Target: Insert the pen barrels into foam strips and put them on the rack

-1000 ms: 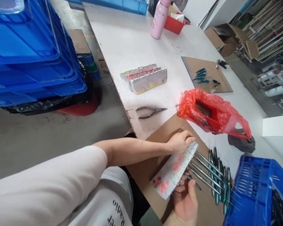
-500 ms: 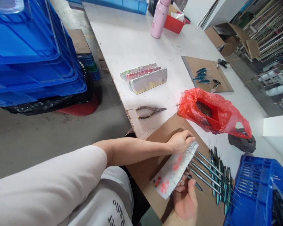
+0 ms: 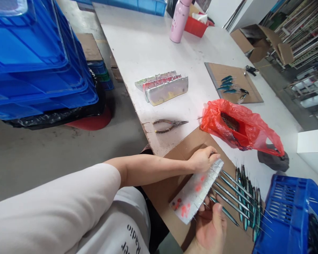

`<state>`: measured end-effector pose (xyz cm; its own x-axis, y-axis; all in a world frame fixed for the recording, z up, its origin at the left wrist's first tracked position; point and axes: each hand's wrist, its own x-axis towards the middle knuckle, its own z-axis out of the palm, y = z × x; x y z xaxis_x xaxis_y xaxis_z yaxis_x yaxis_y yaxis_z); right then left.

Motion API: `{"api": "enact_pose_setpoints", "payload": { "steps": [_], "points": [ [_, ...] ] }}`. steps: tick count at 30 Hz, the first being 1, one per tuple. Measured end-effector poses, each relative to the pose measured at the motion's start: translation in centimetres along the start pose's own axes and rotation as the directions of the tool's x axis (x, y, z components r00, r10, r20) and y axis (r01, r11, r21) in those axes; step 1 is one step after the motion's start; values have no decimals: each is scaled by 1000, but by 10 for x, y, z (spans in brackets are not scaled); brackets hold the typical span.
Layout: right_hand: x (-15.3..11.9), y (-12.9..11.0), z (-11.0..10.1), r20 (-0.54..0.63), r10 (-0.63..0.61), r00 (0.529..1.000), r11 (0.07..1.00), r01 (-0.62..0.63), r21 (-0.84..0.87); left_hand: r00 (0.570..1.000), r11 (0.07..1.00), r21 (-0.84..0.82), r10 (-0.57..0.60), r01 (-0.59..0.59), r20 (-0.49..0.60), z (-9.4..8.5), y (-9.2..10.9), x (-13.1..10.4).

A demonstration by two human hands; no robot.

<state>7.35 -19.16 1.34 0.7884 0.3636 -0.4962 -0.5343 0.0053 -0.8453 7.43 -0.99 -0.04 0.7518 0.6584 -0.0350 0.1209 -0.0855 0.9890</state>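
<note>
My left hand is closed on the upper end of a silvery, foil-like block with red-orange spots. Several slender teal rods stick out from the block's right edge, with thin wires at their far ends. Below them, my right hand is palm up by the block's lower edge, its curled fingers and thumb around the near end of a separate teal piece. Part of those fingers is hidden. More dark teal pieces lie in a row on the brown cardboard.
Pliers and more foil-like blocks lie on the white table. An open red bag is beyond my hands, a blue crate to the right. Teal pieces rest on a board near a pink bottle.
The separate teal piece now reaches farther right and down from the block, and more of it shows. My right hand has shifted slightly right. My left hand and the block are almost unchanged.
</note>
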Motion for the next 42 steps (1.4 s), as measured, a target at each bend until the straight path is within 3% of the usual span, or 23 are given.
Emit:
{"api": "enact_pose_setpoints", "payload": {
  "steps": [5,11,19,25,28,31,34,35,37,39,42],
  "points": [
    [0,-1,3,-37,-21,999,1000,21,-16,1000,1000,-1,8,-8,-13,2,-2,0],
    [-5,1,8,-183,-101,978,992,86,-88,1000,1000,-5,14,-14,-22,2,-3,0],
    [-12,3,20,-178,-95,979,990,74,-119,999,999,-37,-5,3,-34,0,0,-1],
    [-10,7,24,-240,-154,959,984,126,-127,998,996,-84,-9,3,-60,0,0,-2],
    [-11,10,25,-176,-177,968,978,153,-140,998,990,-139,-7,-3,-66,-1,-2,-3],
    [-10,6,10,-55,-254,966,939,233,-252,996,975,-222,-29,11,-82,-4,-4,-3],
    [4,-14,-22,-5,-352,936,766,285,-576,993,954,-300,-52,18,-108,-7,-6,-4],
    [13,-24,-35,-13,-399,917,645,271,-715,992,949,-315,-49,10,-115,-8,-7,-4],
    [34,-46,-59,-27,-482,876,283,126,-951,991,945,-328,-39,-4,-124,-8,-7,-4],
    [56,-66,-75,-51,-487,872,172,39,-984,991,944,-330,-35,-9,-128,-8,-8,-4],
    [81,-85,-83,-32,-434,901,47,-13,-999,991,945,-327,-17,-28,-134,-8,-9,-4]
  ]
}}
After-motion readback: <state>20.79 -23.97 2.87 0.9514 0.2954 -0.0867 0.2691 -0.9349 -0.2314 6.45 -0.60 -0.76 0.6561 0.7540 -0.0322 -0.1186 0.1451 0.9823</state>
